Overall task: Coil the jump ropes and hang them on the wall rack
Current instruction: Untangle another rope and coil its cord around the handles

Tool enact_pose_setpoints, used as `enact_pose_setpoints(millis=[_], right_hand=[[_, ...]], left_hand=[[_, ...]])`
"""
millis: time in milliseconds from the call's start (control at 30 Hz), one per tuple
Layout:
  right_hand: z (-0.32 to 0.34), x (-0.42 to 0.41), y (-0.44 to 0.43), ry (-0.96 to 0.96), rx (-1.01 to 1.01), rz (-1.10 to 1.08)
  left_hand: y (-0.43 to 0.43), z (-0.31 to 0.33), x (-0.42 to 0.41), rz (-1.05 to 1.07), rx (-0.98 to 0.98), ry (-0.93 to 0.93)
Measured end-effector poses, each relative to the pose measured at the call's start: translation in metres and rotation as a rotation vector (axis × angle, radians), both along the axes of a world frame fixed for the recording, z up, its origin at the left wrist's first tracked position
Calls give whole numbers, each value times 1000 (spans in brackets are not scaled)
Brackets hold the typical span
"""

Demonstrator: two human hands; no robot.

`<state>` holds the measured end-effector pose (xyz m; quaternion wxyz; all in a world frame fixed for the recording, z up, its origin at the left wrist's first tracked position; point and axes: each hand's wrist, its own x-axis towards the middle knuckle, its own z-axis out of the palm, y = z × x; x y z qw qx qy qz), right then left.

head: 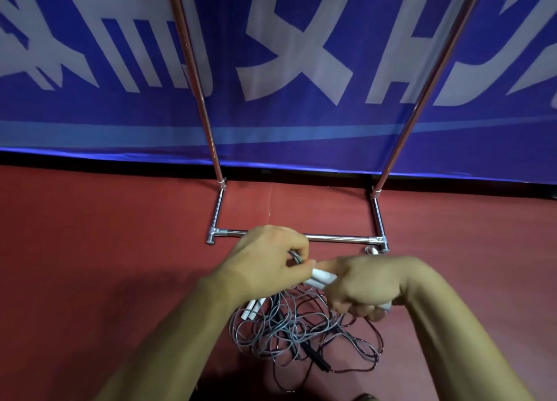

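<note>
A tangle of thin grey jump ropes (301, 331) lies on the red floor below my hands, with white handles (251, 308) at its left and a black handle (315, 357) lower down. My right hand (366, 286) grips a pair of white handles (324, 277), its fingers curled round them. My left hand (266, 257) pinches a loop of grey cord (297, 257) just beside those handles' upper ends. The chrome rack (337, 238) stands right behind my hands, its two uprights rising out of frame.
The rack's base bar and feet rest on the red floor, close to a blue banner with white characters (286, 54) covering the wall. Another small white handle end (372, 250) lies by the rack's right foot. Open red floor spreads left and right.
</note>
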<state>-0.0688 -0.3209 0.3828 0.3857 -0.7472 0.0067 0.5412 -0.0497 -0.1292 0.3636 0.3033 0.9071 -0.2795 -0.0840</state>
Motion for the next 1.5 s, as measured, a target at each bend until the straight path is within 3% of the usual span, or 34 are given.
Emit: enact_pose_setpoints(millis=[100, 200, 367, 533, 733, 900, 1000, 1200, 1300, 1433, 1500], right_hand=[[-5, 0, 2, 76, 79, 38], [-7, 0, 2, 152, 210, 48], [-8, -4, -4, 252, 504, -63], [-8, 1, -10, 301, 791, -212], [-17, 10, 2, 365, 960, -419], [-18, 16, 17, 298, 855, -576], [-15, 14, 26, 90, 736, -636], [-11, 9, 29, -278, 670, -552], [-16, 9, 32, -464, 519, -575], [-31, 12, 25, -823, 181, -558], [-37, 12, 21, -906, -1, -457]], left_hand=[[0, 3, 0, -38, -76, 152], [0, 1, 2, -48, -262, 461], [1, 12, 3, -77, -511, 759], [-3, 7, 1, -48, -767, 602], [-14, -1, 6, 320, -810, 527], [-11, -6, 14, 542, -677, 384], [-9, -5, 17, 614, -711, 467], [-14, 1, 14, 568, -744, 730], [-14, -2, 13, 502, -500, 665], [-5, -8, 11, 371, 58, 283], [1, -5, 10, 312, 206, 90]])
